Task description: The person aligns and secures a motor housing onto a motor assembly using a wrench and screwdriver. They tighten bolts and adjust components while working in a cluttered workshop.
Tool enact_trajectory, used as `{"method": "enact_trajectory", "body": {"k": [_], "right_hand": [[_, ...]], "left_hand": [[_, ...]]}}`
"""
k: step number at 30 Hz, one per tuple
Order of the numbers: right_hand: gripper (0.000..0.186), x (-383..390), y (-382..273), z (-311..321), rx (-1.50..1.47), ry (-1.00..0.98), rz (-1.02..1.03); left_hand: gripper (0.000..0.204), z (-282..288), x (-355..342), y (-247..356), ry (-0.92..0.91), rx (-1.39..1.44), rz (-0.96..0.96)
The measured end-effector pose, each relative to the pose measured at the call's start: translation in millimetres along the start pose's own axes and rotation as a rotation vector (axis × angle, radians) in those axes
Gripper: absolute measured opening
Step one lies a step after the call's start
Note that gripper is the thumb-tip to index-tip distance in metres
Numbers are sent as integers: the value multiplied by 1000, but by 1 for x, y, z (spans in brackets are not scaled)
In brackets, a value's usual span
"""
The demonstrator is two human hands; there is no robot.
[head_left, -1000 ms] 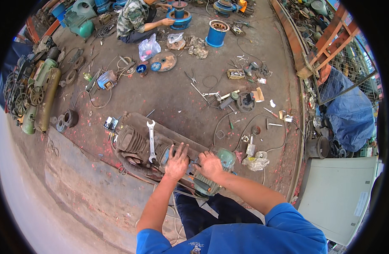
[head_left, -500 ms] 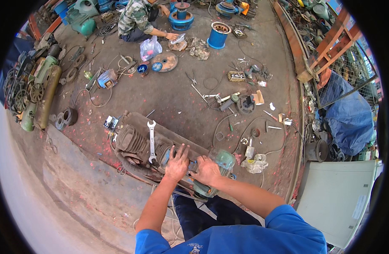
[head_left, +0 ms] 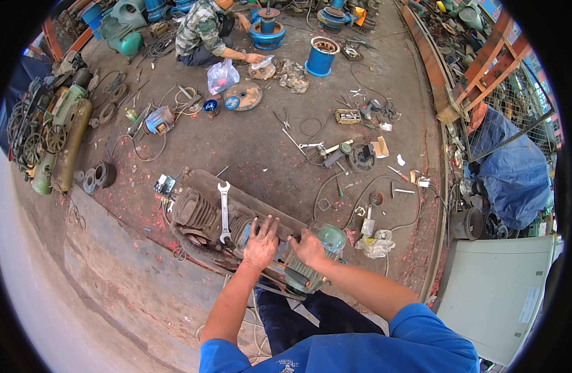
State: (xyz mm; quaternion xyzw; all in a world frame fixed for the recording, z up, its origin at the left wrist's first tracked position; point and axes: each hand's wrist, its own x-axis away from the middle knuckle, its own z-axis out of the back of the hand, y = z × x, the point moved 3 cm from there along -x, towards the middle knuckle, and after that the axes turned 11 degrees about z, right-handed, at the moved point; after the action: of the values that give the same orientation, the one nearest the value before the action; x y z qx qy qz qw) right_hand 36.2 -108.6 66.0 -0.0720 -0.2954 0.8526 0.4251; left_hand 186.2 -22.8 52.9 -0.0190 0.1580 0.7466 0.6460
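Observation:
A dusty air compressor (head_left: 256, 204) with two finned cylinders and a long tank lies before me. My left hand (head_left: 261, 244) rests on it beside the second cylinder, fingers spread and holding nothing. Close by, my right hand (head_left: 309, 250) is at the tank's edge next to the green motor (head_left: 329, 239). Its fingers are bent but apart, their tips partly hidden, and I see nothing in them. An open-ended wrench (head_left: 224, 211) leans across the cylinders, left of my hands. Below my right hand, a dark-handled tool with an orange end (head_left: 292, 271) lies against the motor.
Hand tools, cables and a hammer (head_left: 403, 190) lie scattered ahead and right. A co-worker (head_left: 202, 31) squats at the far left by blue pump parts (head_left: 322, 57). Old compressors (head_left: 62, 133) stand left; a pale cabinet (head_left: 494, 292) is at the right.
My right hand has shifted slightly right and drawn its thumb and fingers in. My left hand stays on the compressor. The wrench has not visibly moved.

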Motion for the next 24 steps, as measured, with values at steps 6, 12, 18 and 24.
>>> {"method": "enact_trajectory", "body": {"k": [6,12,18,24], "right_hand": [[32,-1,-5,8,315,-43,664],[37,3,-1,-23,-785,-274,-403],[34,-1,-43,33,311,-349,549],[30,-11,-17,-6,51,-148,90]], "left_hand": [[17,2,1,-1,-8,4,0],[20,-1,-3,2,1,14,1],[22,0,3,-4,-1,5,8],[20,-1,-1,0,8,39,23]]}}
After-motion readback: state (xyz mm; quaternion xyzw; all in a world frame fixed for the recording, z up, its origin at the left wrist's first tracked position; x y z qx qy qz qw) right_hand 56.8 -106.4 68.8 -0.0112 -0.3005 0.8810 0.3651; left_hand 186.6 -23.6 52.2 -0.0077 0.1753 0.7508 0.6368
